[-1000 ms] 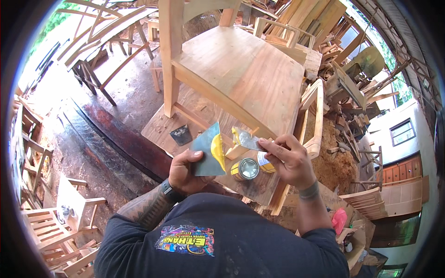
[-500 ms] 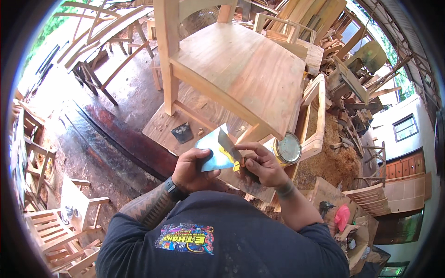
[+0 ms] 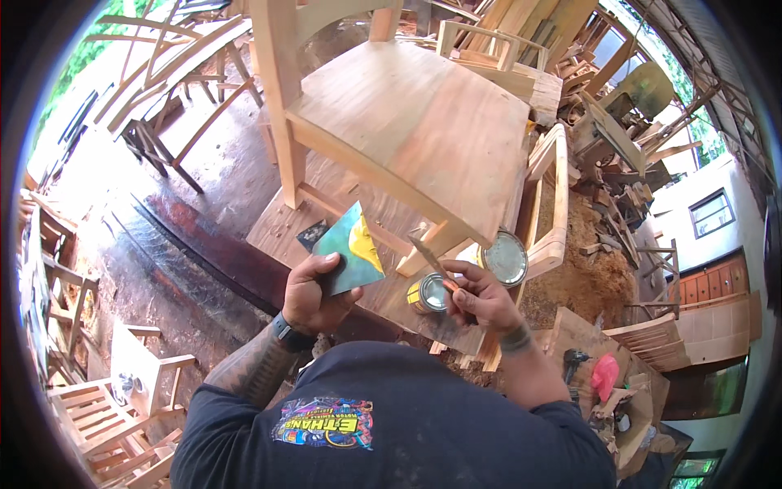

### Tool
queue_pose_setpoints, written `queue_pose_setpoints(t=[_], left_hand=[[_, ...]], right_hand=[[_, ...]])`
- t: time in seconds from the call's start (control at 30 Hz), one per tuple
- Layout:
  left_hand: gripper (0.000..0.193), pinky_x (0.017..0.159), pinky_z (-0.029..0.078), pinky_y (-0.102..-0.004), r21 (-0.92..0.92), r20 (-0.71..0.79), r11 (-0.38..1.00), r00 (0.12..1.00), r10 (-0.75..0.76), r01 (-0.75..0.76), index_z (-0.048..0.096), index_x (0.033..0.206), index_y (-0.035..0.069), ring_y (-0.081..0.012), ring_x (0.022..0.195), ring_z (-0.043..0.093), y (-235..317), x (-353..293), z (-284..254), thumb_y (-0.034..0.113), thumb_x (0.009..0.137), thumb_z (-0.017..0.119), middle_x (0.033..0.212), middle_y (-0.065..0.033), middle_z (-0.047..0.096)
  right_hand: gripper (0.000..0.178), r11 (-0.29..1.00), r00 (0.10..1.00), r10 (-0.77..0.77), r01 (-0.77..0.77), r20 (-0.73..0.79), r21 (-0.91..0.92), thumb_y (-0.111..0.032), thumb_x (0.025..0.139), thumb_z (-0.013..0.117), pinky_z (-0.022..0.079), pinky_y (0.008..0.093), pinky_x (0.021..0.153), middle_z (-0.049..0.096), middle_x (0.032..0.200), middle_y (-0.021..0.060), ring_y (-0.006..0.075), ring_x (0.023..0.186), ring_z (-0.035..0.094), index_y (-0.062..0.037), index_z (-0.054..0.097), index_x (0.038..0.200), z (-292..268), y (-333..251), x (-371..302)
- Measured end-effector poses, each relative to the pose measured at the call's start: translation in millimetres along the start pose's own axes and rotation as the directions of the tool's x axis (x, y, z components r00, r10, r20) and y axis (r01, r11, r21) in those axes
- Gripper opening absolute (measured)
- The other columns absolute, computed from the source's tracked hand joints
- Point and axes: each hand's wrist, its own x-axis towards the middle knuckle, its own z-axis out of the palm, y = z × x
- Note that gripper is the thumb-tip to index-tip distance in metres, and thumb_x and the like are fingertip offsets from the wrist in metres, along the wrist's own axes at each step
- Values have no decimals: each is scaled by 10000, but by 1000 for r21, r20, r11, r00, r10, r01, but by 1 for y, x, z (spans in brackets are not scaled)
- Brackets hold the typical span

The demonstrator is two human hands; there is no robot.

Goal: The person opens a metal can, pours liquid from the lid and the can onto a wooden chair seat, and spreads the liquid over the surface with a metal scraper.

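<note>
My left hand (image 3: 309, 295) grips a flat, shiny blue-green square plate (image 3: 338, 259), thumb on its top face. A thick smear of yellow paste (image 3: 363, 243) lies near the plate's right edge. In my right hand (image 3: 487, 300) is a putty knife (image 3: 432, 259), its thin blade pointing up and left, apart from the plate. Close to the right hand stand a small yellow-labelled can (image 3: 425, 295) and a larger lidded can (image 3: 505, 257). Beyond both hands rises a bare wooden chair (image 3: 407, 114) on a plywood board (image 3: 269, 232). A dark square piece (image 3: 311, 235) lies partly behind the plate.
An unfinished wooden armrest frame (image 3: 554, 204) stands right of the chair, beside a sawdust heap (image 3: 599, 269). Chair frames (image 3: 175, 130) stand at the far left, more seats (image 3: 134, 367) at the near left. Stacked boards (image 3: 538, 33) and scrap wood fill the back right.
The putty knife has moved right, away from the plate. My left hand has shifted left and turned the plate, so the yellow paste shows more fully. The small can has come into view.
</note>
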Motion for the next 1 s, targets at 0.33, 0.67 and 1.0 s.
queue_pose_setpoints(t=[0.33, 0.67, 1.0], left_hand=[[450, 904, 721, -471, 181, -42, 983, 999, 21, -13, 638, 1496, 73, -286, 1188, 788, -23, 3, 30, 229, 1076, 676, 1352, -111, 770], [305, 702, 703, -397, 204, -116, 962, 972, 206, -179, 720, 1305, 49, -246, 965, 823, -3, -9, 43, 231, 1063, 679, 1141, -73, 825], [288, 707, 718, -400, 221, -93, 955, 970, 223, -198, 717, 1301, 69, -233, 917, 827, -7, -25, 42, 226, 1063, 674, 1122, -68, 825]], right_hand=[[537, 993, 994, -105, 106, 5, -60, -173, 1136, 722, 555, 287, 704, 738, 1056, 49, 111, 820, 687, -112, 581, 1651, 52, -16, 5], [455, 79, 928, -372, 16, -14, -997, -156, 1047, 753, 607, 499, 924, 783, 1166, 270, 463, 1028, 756, -127, 733, 1500, -81, -155, -3], [486, -2, 963, -108, -248, -246, -969, -108, 1023, 769, 635, 372, 902, 816, 1064, 124, 176, 871, 756, -112, 721, 1507, -65, -232, -46]])
